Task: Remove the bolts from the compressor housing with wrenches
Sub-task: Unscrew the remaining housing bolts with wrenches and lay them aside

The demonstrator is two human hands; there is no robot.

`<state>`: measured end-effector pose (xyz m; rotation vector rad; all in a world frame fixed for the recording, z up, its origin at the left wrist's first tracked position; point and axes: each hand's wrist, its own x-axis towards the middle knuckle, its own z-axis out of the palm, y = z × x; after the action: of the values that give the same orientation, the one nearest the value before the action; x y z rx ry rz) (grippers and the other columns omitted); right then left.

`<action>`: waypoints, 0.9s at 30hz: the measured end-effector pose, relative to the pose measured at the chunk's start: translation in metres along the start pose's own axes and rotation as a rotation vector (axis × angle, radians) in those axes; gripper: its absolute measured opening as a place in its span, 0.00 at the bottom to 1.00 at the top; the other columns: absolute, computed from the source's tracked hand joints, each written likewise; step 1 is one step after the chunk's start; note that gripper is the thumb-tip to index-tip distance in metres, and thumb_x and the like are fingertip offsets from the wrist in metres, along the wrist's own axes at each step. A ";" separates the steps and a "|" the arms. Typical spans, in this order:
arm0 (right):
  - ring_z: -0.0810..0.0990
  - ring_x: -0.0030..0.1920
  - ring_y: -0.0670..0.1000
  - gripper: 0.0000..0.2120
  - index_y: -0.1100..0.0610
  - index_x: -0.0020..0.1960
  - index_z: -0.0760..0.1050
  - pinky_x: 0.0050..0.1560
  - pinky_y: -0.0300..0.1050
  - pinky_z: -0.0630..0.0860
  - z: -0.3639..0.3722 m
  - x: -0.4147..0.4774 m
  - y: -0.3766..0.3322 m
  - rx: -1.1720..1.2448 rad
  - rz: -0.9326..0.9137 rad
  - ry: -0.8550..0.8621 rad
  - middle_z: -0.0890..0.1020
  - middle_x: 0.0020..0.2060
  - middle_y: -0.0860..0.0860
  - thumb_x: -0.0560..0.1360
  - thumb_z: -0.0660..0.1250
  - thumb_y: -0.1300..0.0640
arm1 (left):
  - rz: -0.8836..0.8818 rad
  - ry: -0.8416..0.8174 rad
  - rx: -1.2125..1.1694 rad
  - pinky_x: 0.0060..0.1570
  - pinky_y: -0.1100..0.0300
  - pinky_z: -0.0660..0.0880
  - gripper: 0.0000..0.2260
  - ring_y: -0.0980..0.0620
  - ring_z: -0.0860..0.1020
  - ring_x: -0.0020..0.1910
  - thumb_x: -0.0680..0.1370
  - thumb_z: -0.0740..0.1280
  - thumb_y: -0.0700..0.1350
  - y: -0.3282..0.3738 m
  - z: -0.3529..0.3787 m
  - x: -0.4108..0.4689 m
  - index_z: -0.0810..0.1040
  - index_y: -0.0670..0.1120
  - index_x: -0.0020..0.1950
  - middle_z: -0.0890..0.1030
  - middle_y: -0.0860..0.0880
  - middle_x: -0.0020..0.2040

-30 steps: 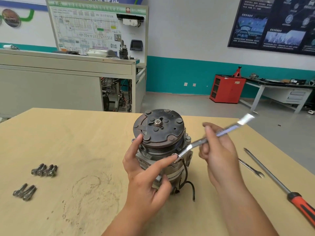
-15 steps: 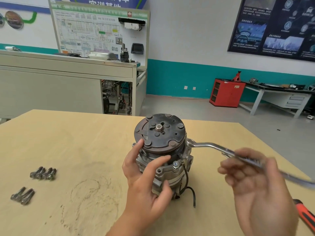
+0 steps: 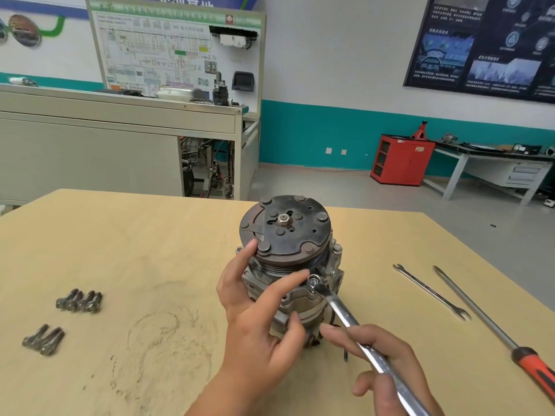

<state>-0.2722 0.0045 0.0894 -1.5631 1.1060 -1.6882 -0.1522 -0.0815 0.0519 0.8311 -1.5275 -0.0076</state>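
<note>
Found loose bolts [image 3: 79, 301] at the far left of the pale wooden surface [image 3: 135, 235]: dull grey metal, flanged heads, lying on their sides in two clusters, the second cluster [image 3: 43, 340] nearer the viewer. Noted a scuffed ring mark [image 3: 168, 328] on the wood to their right.

Saw the compressor [image 3: 303, 304] upright near the middle of the surface, with the pulley [image 3: 285, 232] uppermost. Made out a dark, rusty round plate with raised rivets and a hex nut at its centre, a grooved band below that, and rough grey cast metal under it.

Braced it with the left hand [image 3: 258, 319], digits spread wide and mostly straight. Set one fingertip on the left rim of the pulley, stretched another across the casting toward a bolt [image 3: 313, 279], and pressed a third digit against the lower casting. Enclosed nothing in that hand; pressed only.

Had the ring end of a wrench [image 3: 345, 316] seated over that bolt, on the front right ear just under the pulley. Followed its bright polished shaft down and rightward into the right hand [image 3: 387, 364], whose fingers curled round the handle.

Spotted, well apart to the right, a slim spare wrench [image 3: 432, 292] with open ends. Saw just beside it a long screwdriver [image 3: 486, 319] with a steel shaft and an orange and black handle, both flat and roughly parallel.
</note>
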 end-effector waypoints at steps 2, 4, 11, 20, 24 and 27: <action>0.81 0.39 0.37 0.15 0.26 0.42 0.73 0.31 0.27 0.70 -0.002 -0.001 -0.004 -0.061 0.013 -0.040 0.84 0.39 0.37 0.59 0.55 0.40 | 0.004 -0.003 0.009 0.71 0.49 0.59 0.20 0.48 0.56 0.75 0.69 0.63 0.44 -0.001 0.001 0.000 0.77 0.59 0.59 0.58 0.49 0.73; 0.81 0.39 0.37 0.15 0.23 0.44 0.71 0.33 0.28 0.70 -0.006 0.001 -0.006 -0.100 0.047 -0.079 0.84 0.41 0.35 0.59 0.57 0.36 | 0.008 0.001 0.012 0.70 0.46 0.60 0.20 0.46 0.57 0.75 0.69 0.63 0.44 -0.001 0.001 -0.001 0.77 0.57 0.59 0.59 0.48 0.72; 0.79 0.28 0.48 0.17 0.43 0.47 0.79 0.26 0.33 0.69 -0.023 0.043 -0.001 0.120 -0.025 0.139 0.82 0.26 0.52 0.72 0.58 0.35 | -0.002 0.017 -0.012 0.72 0.55 0.57 0.20 0.49 0.57 0.74 0.68 0.62 0.42 -0.001 0.002 -0.001 0.78 0.57 0.57 0.60 0.47 0.72; 0.69 0.24 0.40 0.15 0.48 0.43 0.78 0.28 0.35 0.68 -0.006 0.149 0.022 -0.028 0.156 0.025 0.71 0.22 0.43 0.80 0.55 0.49 | -0.024 0.017 -0.039 0.72 0.52 0.59 0.17 0.48 0.58 0.74 0.68 0.62 0.43 -0.001 0.002 -0.001 0.79 0.59 0.53 0.60 0.48 0.72; 0.70 0.25 0.41 0.19 0.49 0.39 0.79 0.27 0.33 0.68 -0.011 0.150 0.016 0.038 0.119 -0.050 0.71 0.22 0.44 0.81 0.54 0.50 | -0.024 0.008 -0.055 0.72 0.50 0.60 0.17 0.47 0.58 0.74 0.68 0.63 0.43 0.000 0.002 -0.001 0.79 0.59 0.53 0.60 0.45 0.72; 0.70 0.26 0.42 0.20 0.50 0.35 0.80 0.28 0.32 0.69 -0.021 0.134 0.012 0.245 0.084 -0.033 0.72 0.24 0.45 0.79 0.55 0.49 | -0.024 -0.009 -0.053 0.73 0.52 0.57 0.19 0.47 0.57 0.75 0.68 0.63 0.43 0.000 0.002 -0.002 0.77 0.59 0.55 0.59 0.44 0.72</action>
<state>-0.3135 -0.1112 0.1469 -1.3668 0.8972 -1.6666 -0.1542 -0.0816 0.0503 0.8081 -1.5195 -0.0688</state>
